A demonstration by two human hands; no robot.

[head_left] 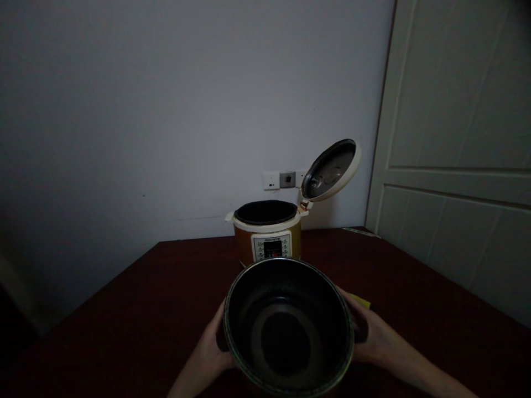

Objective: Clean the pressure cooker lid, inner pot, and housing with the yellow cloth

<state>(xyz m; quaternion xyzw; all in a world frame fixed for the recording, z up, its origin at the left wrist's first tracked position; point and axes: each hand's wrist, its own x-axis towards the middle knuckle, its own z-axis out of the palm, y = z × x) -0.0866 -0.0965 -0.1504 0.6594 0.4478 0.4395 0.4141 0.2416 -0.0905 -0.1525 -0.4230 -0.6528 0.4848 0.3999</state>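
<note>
A dark, round inner pot (286,298) is held up close to me, tilted so that its bare inside faces me. My left hand (213,342) grips its left side and my right hand (365,329) its right side. The fingers of both hands are partly hidden behind the pot's wall. Beyond the pot stands a rice cooker (240,240) with a white rim and a front control panel (272,247). Its lid (332,171) is raised and leans to the right. The cooker's opening looks dark within.
The dark red table (174,287) reaches back to a pale wall (186,110). Wall sockets (271,181) sit behind the cooker. A yellow item (360,300), partly hidden, lies beyond my right hand. A panelled door (456,138) stands at the right.
</note>
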